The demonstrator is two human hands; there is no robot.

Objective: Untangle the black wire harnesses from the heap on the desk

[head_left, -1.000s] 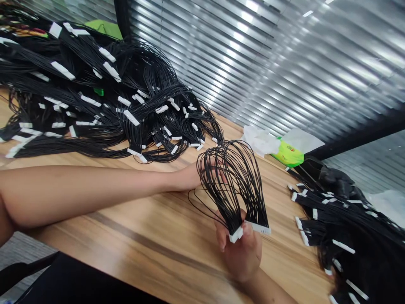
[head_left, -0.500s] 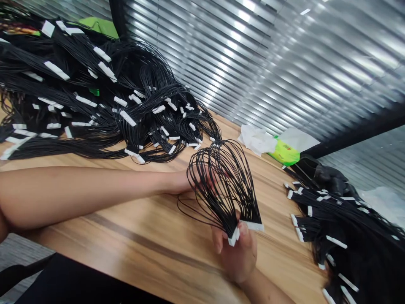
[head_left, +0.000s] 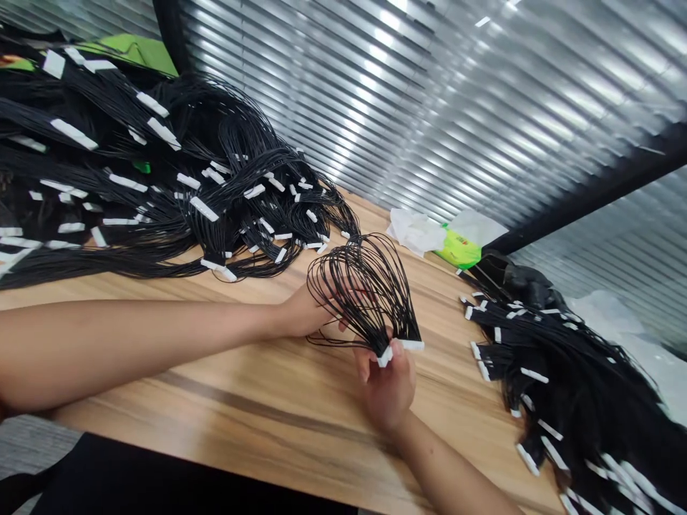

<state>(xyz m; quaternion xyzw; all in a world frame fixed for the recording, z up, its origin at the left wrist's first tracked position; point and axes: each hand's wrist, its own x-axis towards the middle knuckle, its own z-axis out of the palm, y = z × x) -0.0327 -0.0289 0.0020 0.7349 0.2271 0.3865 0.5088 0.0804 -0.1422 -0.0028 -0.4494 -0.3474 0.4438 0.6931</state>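
A large heap of black wire harnesses (head_left: 236, 136) with white end connectors fills the upper left of the frame, lying on the wood-grain worktop (head_left: 241, 422). Below its right end, near the centre, the left hand (head_left: 314, 307) is at the looped wires; its fingers are partly hidden behind the strands, so I cannot tell whether they grip. The harness in hand (head_left: 373, 322) arches up at the centre, a few strands straying to the left. Just below and right of centre, the right hand (head_left: 389, 386) pinches it near its two white connectors (head_left: 411, 345), which sit side by side. The step appears to be handling the loop with its ends held together; the next move seems to call for a steady pinch and untangled strands. Right of centre lies a bright green packet (head_left: 459, 249); more harnesses (head_left: 580, 386) spread across the lower right.
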